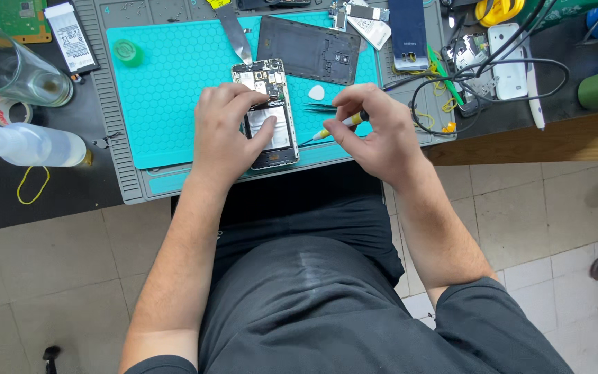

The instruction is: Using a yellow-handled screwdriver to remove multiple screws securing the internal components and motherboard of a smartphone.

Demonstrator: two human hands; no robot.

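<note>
Teal rubber fills the middle of my view: a honeycomb-patterned work mat (174,83) set on a grey tray (122,159) on the bench (8,201). On it lies an opened phone (271,111), back cover off, circuit board and metal shield showing, standing lengthwise away from me. My left hand (226,128) lies over the phone's left side, fingers curled across its middle and thumb pressed on the lower part, pinning it flat to the mat. My right hand (375,131) sits just right of the phone, fingers pinched on a small screwdriver with a yellow shaft (337,126); its thin tip points toward the phone's right edge, though I cannot tell whether it touches. Between the hands, black tweezers (320,107) and a white pick (317,92) rest on the mat. Beyond the phone lies its dark back cover (309,48), inner side up, with a metal blade (235,31) beside it. A green round piece (128,52) sits at the mat's far left corner. Off to the left stand a clear glass (5,66) and a plastic squeeze bottle (32,145) lying on its side, with a yellow rubber band (32,185) near it. On the right, a blue phone (408,31), a white phone (508,59) and black cables (493,66).
</note>
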